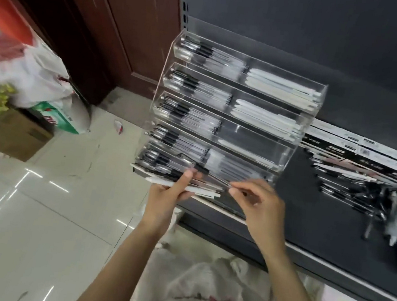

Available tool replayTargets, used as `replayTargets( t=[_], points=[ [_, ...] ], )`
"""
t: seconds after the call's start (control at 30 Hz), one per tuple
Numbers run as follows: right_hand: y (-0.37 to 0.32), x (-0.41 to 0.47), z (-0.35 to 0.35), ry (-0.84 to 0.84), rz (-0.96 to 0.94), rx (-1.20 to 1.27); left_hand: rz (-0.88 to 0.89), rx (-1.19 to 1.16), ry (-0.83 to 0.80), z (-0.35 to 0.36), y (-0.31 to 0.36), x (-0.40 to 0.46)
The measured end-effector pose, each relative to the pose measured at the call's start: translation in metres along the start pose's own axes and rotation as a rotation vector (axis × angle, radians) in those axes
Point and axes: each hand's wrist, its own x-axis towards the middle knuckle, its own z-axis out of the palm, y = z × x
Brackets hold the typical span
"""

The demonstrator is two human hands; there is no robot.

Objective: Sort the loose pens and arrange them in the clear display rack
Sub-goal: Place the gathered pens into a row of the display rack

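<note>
Pens (182,188) are bunched in the person's left hand (168,197) at the centre of the frame, a white one lying along the bottom of the bundle and a few black-and-clear ones on top. That hand's fingers are curled round the bundle, thumb up on top of it. The right hand (258,206), just to the right, pinches the thin end of one of those pens between thumb and fingertips, so both hands are clamped on pens and sit close together, right in front of the lowest tier of the rack.

Clear rack (224,118) stands just behind the hands on a dark shelf (322,217), stepped in five tiers. Left halves of the tiers hold black-grip pens; the right halves of the top two tiers are packed with white pens, the lower ones look less full, hard to say more through the glare.

Further right on the shelf there's a messy pile of loose pens (363,197), mixed black and white, with flat printed boxes (368,153) behind it.

Over at the left of the frame: glossy floor tiles (33,204), a cardboard box (13,133), white plastic bags (26,72), and a dark wooden door (108,24) at upper left.
</note>
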Motion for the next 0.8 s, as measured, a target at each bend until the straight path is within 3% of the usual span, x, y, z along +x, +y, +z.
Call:
replayTargets(
  t=[0.13,0.27,0.4,0.53,0.8],
  points=[
    [-0.011,-0.003,0.047,0.146,0.004,-0.227,-0.056,-0.144,0.074,-0.083,0.031,0.04],
    [-0.025,0.006,0.079,0.226,-0.011,-0.328,-0.126,-0.143,0.036,-0.136,0.055,0.067],
    [-0.038,0.031,0.089,0.253,-0.08,-0.479,-0.139,-0.109,-0.013,-0.151,0.066,0.084],
    [-0.042,0.061,0.103,0.223,-0.217,-0.781,-0.159,-0.102,-0.045,-0.154,0.067,0.092],
    [-0.04,0.083,0.12,0.203,-0.277,-1.013,-0.164,-0.1,-0.094,-0.149,0.07,0.094]
  ],
)
